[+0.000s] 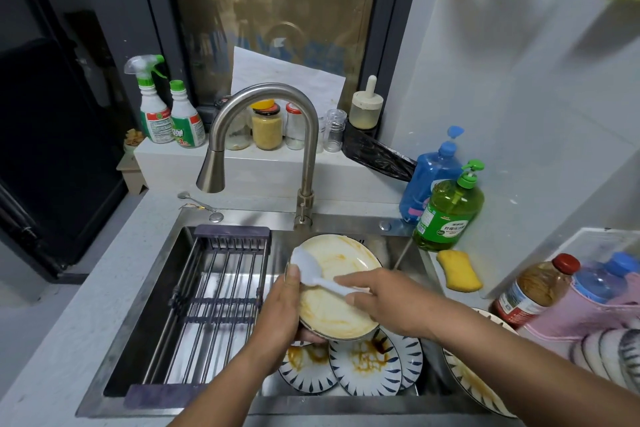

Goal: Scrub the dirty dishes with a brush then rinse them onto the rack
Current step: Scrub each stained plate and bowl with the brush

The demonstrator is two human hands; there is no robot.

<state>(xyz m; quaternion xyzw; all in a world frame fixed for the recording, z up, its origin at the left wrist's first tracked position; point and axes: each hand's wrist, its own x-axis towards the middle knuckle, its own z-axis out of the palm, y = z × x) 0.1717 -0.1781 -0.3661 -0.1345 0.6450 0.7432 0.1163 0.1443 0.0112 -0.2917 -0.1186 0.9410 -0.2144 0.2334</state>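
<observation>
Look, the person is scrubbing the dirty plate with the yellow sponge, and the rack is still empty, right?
Not quite. The head view shows the right hand scrubbing the plate with a white brush, not the yellow sponge, which lies beside the sink. The rack is indeed empty.

Head cam — downward, close over sink (408, 250)

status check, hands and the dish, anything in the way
Left hand holds the plate over the sink. Right hand grips the brush on it. Rack bare, faucet off, nothing blocking.
</observation>
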